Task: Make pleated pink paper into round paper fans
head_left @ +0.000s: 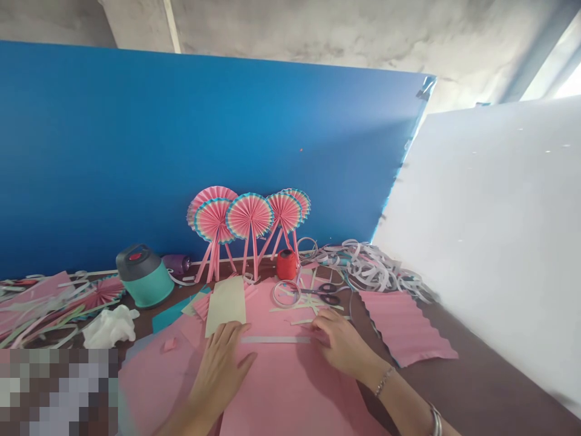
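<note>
The left hand (223,354) lies flat, grasping nothing, and the right hand (339,342) curls, its grip unclear, at opposite ends of one pale strip (276,340) on a pink sheet (281,393). Probably light and flimsy, the strip is best held by its ends; beyond the hands sit one scissors pair (319,292), one red container (286,266) and five pleated fans (249,217).

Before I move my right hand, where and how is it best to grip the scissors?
Probably by the dark handle loops, coming from the right and near side. The scissors lie with their loops to the right and blades to the left, pointing towards the ring; your right hand is just on the near side of the loops.
</note>
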Tool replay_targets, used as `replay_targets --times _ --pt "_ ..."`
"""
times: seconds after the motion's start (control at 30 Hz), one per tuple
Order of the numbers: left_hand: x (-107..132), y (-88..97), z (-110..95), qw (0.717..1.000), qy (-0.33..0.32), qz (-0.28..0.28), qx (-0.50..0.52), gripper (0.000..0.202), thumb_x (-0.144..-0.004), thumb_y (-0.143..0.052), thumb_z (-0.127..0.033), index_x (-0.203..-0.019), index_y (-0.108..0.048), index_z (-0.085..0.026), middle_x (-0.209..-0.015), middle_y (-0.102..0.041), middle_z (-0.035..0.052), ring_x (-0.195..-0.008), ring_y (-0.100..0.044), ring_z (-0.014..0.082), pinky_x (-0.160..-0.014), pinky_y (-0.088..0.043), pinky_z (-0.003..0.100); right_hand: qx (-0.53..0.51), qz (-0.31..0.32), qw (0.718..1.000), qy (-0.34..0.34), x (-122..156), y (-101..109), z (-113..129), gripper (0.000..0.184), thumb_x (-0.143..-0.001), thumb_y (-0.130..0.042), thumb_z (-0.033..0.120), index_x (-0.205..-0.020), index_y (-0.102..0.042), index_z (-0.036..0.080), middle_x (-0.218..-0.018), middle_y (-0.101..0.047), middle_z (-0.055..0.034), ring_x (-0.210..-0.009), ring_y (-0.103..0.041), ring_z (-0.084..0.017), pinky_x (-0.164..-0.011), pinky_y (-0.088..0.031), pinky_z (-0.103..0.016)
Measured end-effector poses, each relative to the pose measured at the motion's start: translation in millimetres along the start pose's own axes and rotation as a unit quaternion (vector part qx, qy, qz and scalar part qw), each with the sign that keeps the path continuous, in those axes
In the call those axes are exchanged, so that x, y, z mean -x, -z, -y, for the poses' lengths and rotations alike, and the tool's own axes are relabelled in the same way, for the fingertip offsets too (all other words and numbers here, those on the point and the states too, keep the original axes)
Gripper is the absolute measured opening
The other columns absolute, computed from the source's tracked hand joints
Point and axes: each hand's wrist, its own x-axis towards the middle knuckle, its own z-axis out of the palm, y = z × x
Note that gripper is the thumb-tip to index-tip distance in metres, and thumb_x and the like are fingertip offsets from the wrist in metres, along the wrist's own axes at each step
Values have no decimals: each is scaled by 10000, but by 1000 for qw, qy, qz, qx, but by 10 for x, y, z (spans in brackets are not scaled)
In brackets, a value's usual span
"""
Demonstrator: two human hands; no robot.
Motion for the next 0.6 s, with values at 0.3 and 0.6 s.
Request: replay_targets --times 0.3,0.6 --pt "76 42 -186 985 -167 35 -11 245 -877 -476 -215 -1082 -605 -256 -1040 -646 43 -966 -586 199 -826 -503 329 -7 26 999 27 31 42 90 279 -745 -513 83 -973 -638 184 -955 -601 -65 -941 -524 -213 -844 -413 -345" --pt "134 -82 -166 970 -209 109 -65 546 -943 -379 -294 -1462 -210 -280 -1490 -353 23 -1345 -359 210 -1081 -367 413 -12 126 986 110 86 -53 392 639 -886 -483 424 -1444 -315 161 -1481 -340 -124 -1360 -262 -289 -1123 -206 -462"
